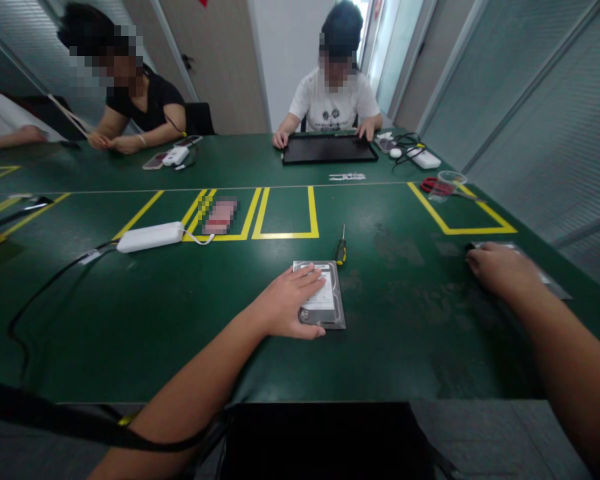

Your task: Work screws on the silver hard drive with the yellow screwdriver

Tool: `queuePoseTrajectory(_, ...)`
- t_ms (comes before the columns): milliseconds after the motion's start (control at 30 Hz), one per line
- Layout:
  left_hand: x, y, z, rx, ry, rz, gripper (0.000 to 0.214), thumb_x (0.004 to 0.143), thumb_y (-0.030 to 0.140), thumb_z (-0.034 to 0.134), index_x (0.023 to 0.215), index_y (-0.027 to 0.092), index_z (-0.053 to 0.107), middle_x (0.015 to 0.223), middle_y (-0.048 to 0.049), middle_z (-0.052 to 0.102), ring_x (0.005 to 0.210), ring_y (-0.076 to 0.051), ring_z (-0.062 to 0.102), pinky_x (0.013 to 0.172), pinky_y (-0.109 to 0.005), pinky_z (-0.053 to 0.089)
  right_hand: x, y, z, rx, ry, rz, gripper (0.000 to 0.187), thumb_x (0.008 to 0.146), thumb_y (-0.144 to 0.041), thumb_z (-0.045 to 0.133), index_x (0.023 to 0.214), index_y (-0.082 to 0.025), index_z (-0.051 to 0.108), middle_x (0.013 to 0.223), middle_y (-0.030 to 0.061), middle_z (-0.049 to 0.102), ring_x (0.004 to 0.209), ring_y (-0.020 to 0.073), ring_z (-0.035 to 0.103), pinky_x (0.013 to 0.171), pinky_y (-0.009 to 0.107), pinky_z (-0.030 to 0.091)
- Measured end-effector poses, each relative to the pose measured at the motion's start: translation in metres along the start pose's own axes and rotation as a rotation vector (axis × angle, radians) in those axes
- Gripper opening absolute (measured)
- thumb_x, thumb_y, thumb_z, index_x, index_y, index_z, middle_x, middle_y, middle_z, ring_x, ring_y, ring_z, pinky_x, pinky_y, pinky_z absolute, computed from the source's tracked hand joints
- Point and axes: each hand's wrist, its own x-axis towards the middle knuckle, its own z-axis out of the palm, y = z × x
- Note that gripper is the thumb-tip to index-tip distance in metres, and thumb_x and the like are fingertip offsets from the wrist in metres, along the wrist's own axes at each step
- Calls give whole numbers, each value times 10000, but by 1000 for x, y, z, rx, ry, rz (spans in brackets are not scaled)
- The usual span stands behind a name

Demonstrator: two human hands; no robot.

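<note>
A silver hard drive (330, 303) with a white label lies flat on the green table (190, 300) in front of me. My left hand (287, 300) rests on it, fingers stretched flat over the label and thumb along its near edge. A small screwdriver (341, 250) with a black and yellow handle lies just beyond the drive. Far to the right, my right hand (500, 268) lies knuckles up on a grey metallic sheet or bag (550, 280), fingers curled down onto it.
Yellow tape boxes (285, 213) mark the table's middle. A white power brick (150, 237) with cables lies at left. A clear cup (447, 183) and red tool sit at right. Across the table a person holds a black panel (329, 148); another sits at the far left.
</note>
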Motion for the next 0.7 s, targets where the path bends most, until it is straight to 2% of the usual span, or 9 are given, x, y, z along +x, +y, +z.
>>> queuePoseTrajectory(367, -2, -4, -1, 6, 27, -26, 971, 728, 711, 651, 1467, 111, 460, 1525, -196, 442, 1451, -370, 363, 1175, -574, 304, 1, -1, -3, 7, 24, -36, 273, 998, -301, 416, 946, -159, 642, 1046, 165, 619, 900, 240, 576, 721, 332, 377)
queuePoseTrajectory(567, -1, -9, 4, -40, 61, -8, 953, 718, 642, 691, 1464, 97, 457, 1530, -221, 422, 1456, -394, 343, 1169, -616, 282, 1, 1, -1, 59, 51, -65, 205, 973, -250, 479, 912, -154, 649, 1003, 175, 624, 868, 230, 557, 732, 335, 363)
queuePoseTrajectory(700, 3, -9, 8, -71, 71, -31, 964, 699, 615, 712, 1457, 74, 460, 1524, -240, 421, 1454, -409, 339, 1163, -642, 263, -2, -10, -16, 141, 93, -22, 214, 955, -232, 496, 866, -132, 664, 966, 181, 628, 783, 218, 535, 708, 340, 361)
